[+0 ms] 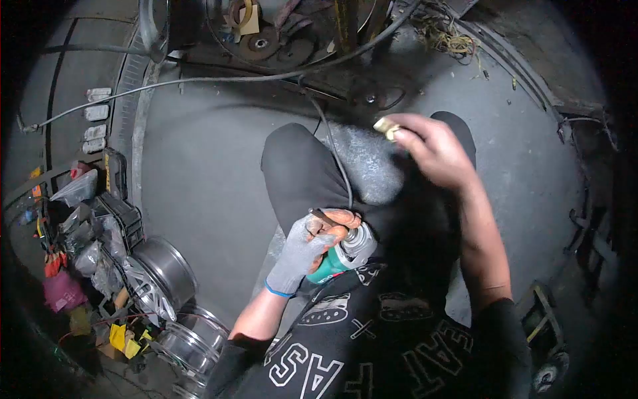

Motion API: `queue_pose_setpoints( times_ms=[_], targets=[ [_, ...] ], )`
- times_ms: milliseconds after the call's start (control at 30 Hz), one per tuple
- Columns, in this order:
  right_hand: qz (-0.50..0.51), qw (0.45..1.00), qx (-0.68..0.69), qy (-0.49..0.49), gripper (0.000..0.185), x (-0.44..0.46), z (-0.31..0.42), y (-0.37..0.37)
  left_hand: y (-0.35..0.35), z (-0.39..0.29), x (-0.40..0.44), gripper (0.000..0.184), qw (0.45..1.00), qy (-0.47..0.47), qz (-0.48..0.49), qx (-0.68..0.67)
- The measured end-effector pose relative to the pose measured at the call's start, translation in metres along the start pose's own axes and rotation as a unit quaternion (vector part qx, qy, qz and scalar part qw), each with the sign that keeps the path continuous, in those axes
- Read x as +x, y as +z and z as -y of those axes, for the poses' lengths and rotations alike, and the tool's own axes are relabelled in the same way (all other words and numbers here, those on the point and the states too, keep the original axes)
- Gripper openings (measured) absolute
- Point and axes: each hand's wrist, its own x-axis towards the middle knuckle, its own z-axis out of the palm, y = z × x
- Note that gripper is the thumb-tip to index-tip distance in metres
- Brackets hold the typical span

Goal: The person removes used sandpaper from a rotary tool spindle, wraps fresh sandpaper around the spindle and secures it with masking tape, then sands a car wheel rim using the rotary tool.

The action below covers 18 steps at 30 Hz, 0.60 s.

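My left hand (pixel 307 245), in a grey glove with orange fingertips, is closed around a green angle grinder (pixel 328 268) in my lap. Its silver head points to the right, and a dark, narrow piece (pixel 321 216) sticks out from between the gloved fingers; what it is I cannot tell. The grinder's cord (pixel 340 166) runs up between my knees. Raised above my right knee, my bare right hand (pixel 435 149) pinches a small pale yellow piece (pixel 384 126), blurred and too small to name.
Metal wheel rims (pixel 174 276) stand at lower left beside plastic bags, tools and a black case (pixel 115 174). A grey hose (pixel 219 78) crosses the top. Grinding discs (pixel 259 44) lie at the back, with tangled cord (pixel 452 43) at the upper right.
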Motion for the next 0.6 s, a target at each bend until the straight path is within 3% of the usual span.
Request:
queue_pose_setpoints(
  times_ms=[67,100,167,200,267,300,333,367,433,500,533,567,600],
  targets=[
    [-0.005,0.994,0.036,0.1,0.025,-0.003,-0.01,-0.009,-0.01,-0.01,-0.011,0.02,0.999,-0.042,-0.014,-0.027],
    [-0.01,0.995,0.022,0.1,0.025,-0.003,-0.014,-0.012,-0.02,0.003,-0.013,0.014,0.997,-0.042,-0.036,-0.061],
    [0.002,0.977,0.12,0.175,0.025,-0.004,-0.024,-0.018,-0.038,0.028,-0.016,0.005,0.988,-0.038,-0.079,-0.128],
    [-0.01,0.973,0.157,0.169,0.024,-0.004,-0.025,-0.02,-0.039,0.037,-0.018,0.004,0.973,0.026,-0.046,-0.226],
    [-0.024,0.981,0.115,0.155,0.026,-0.005,-0.038,-0.024,-0.016,0.023,-0.028,0.007,0.974,0.069,-0.095,-0.193],
    [-0.029,0.984,0.079,0.156,0.026,-0.003,-0.039,-0.027,0.001,0.001,-0.038,0.008,0.981,0.054,-0.178,-0.061],
    [-0.049,0.982,0.093,0.158,0.025,-0.001,-0.042,-0.028,-0.007,0.009,-0.041,0.012,0.985,0.066,-0.159,-0.021],
    [-0.051,0.984,0.009,0.168,0.025,0.002,-0.042,-0.032,-0.019,0.02,-0.042,0.013,0.989,0.049,-0.139,-0.011],
    [-0.039,0.976,-0.124,0.172,0.024,0.009,-0.047,-0.042,-0.017,0.006,-0.041,0.017,0.975,0.019,-0.156,0.156],
    [-0.012,0.969,-0.192,0.156,0.022,0.022,-0.067,-0.055,-0.021,-0.012,-0.036,0.022,0.981,0.015,-0.119,0.15],
    [-0.03,0.964,-0.257,0.058,0.022,0.03,-0.089,-0.064,-0.017,-0.033,-0.037,0.022,0.973,-0.05,-0.099,0.202],
    [-0.022,0.964,-0.256,0.075,0.022,0.043,-0.094,-0.078,-0.017,-0.047,-0.038,0.023,0.957,-0.116,-0.077,0.254],
    [-0.069,0.941,-0.32,0.082,0.021,0.054,-0.091,-0.091,-0.022,-0.051,-0.035,0.023,0.94,-0.052,-0.054,0.334]
  ],
)
